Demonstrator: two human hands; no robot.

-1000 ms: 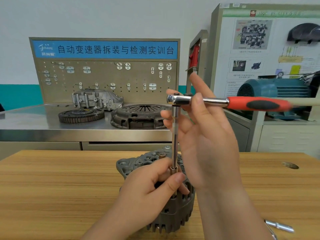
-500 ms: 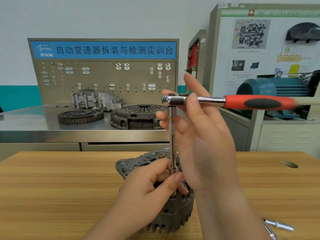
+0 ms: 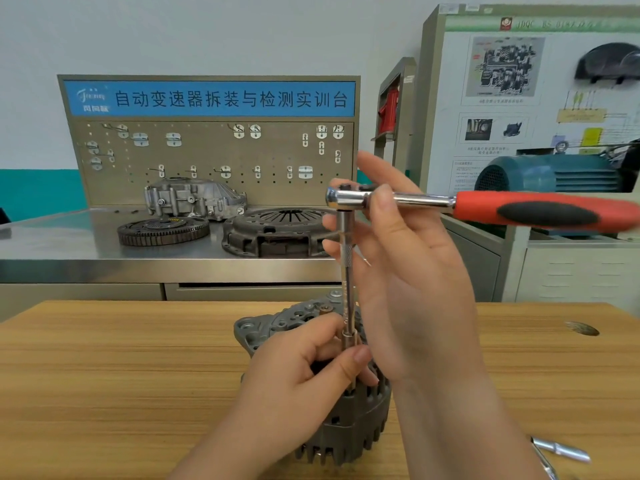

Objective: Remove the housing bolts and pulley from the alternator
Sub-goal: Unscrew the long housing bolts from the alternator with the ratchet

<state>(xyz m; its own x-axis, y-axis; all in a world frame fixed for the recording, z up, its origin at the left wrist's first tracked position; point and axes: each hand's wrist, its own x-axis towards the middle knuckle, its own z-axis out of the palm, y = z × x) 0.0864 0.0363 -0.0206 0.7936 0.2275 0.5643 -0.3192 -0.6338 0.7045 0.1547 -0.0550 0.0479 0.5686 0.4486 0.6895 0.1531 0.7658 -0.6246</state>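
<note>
Pinching the extension bar (image 3: 347,271) low, at the alternator (image 3: 356,420), with left hand (image 3: 298,386); right hand (image 3: 415,289) grasps the ratchet (image 3: 519,211) at its head; red handle points right.

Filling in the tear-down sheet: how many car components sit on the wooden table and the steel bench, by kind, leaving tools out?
Alternator: 1
Flywheel: 1
Clutch cover: 1
Aluminium housing: 1
Total: 4
</note>
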